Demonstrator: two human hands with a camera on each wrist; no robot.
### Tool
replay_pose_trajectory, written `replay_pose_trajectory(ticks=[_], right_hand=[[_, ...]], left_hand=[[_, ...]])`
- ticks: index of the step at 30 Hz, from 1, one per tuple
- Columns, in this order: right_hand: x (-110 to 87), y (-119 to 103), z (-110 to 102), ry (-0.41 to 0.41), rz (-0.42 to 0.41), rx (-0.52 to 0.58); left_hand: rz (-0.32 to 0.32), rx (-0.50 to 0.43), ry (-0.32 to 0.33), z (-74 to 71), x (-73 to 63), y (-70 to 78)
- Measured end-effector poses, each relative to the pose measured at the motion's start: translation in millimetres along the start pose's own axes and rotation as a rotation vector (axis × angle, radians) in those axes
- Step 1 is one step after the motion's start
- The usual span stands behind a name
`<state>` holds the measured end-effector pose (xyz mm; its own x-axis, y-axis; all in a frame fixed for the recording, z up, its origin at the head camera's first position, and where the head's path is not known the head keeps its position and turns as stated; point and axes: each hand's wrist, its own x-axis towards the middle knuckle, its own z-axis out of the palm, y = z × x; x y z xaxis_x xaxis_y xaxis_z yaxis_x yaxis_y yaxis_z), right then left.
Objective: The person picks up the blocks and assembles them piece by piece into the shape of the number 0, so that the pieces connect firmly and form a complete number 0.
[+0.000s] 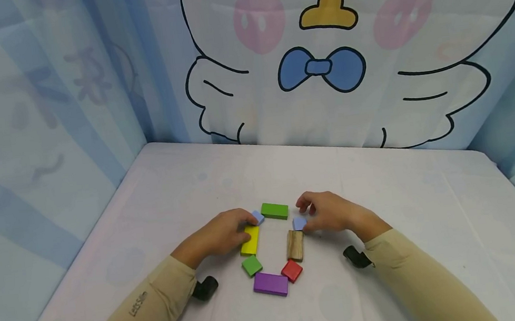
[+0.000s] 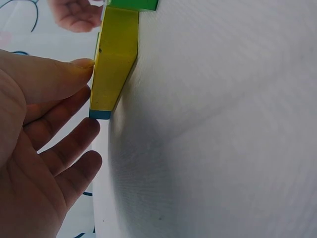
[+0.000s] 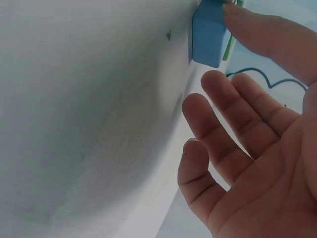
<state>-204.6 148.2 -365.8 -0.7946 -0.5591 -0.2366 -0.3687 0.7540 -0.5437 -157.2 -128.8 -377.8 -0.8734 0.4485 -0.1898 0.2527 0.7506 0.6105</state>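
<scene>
Small wooden blocks lie in a ring on the white-covered table. In the head view, the left hand (image 1: 225,232) reaches over the ring's left side, its thumb on the yellow block (image 1: 249,241) and its index fingertip at a light blue block (image 1: 257,217). Its other fingers are loosely extended in the left wrist view, beside the yellow block (image 2: 115,59). Across the ring, the right hand (image 1: 332,210) has its thumb at a second light blue block (image 1: 299,223), which sits above a wood-brown block (image 1: 295,245). In the right wrist view, relaxed fingers spread below this blue block (image 3: 208,34).
A long green block (image 1: 275,211) forms the ring's far side. Nearer are a small green block (image 1: 252,265), a purple block (image 1: 270,284) and a red block (image 1: 292,271). Behind the table hangs a cartoon-printed curtain (image 1: 328,110).
</scene>
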Motion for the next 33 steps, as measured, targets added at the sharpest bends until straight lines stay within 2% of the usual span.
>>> replay_pose_trajectory(ticks=[13, 33], right_hand=[[-0.1, 1.5, 2.1, 0.023, -0.030, -0.003], [6.8, -2.3, 4.2, 0.019, -0.043, 0.001]], left_hand=[[-0.014, 0.001, 0.003, 1.0, -1.3, 0.5], [0.012, 0.025, 0.003, 1.4, 2.9, -3.1]])
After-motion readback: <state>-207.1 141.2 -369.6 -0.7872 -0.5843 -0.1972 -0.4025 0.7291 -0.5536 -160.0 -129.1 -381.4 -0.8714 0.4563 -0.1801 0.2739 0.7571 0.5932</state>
